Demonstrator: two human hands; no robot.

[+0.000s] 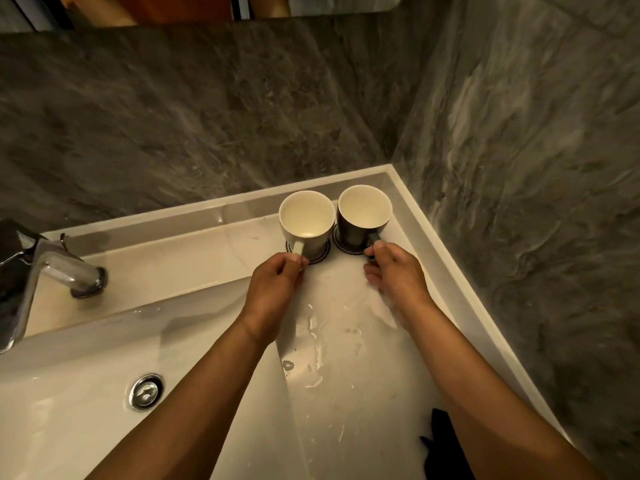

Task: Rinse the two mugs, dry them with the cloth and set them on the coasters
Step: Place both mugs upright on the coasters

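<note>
Forearms reach from six o'clock to the counter's one-o'clock corner, where the left hand point(277, 277) pinches the white mug point(306, 223) handle and the right hand point(394, 271) the dark mug point(362, 216) handle, both mugs upright on coasters point(320, 259), so either placing or lifting seems in hand, the dark cloth point(441, 441) lying at five o'clock, basin point(86, 410) and tap point(52, 268) leftward.

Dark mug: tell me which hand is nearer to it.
Right. The right hand pinches the dark mug's handle. The left hand grips the white mug's handle, one mug over.

Glossy ceramic mugs point(307, 220), wet glossy white counter point(346, 341), polished chrome tap point(52, 268), matt marbled stone wall point(207, 116)
</note>
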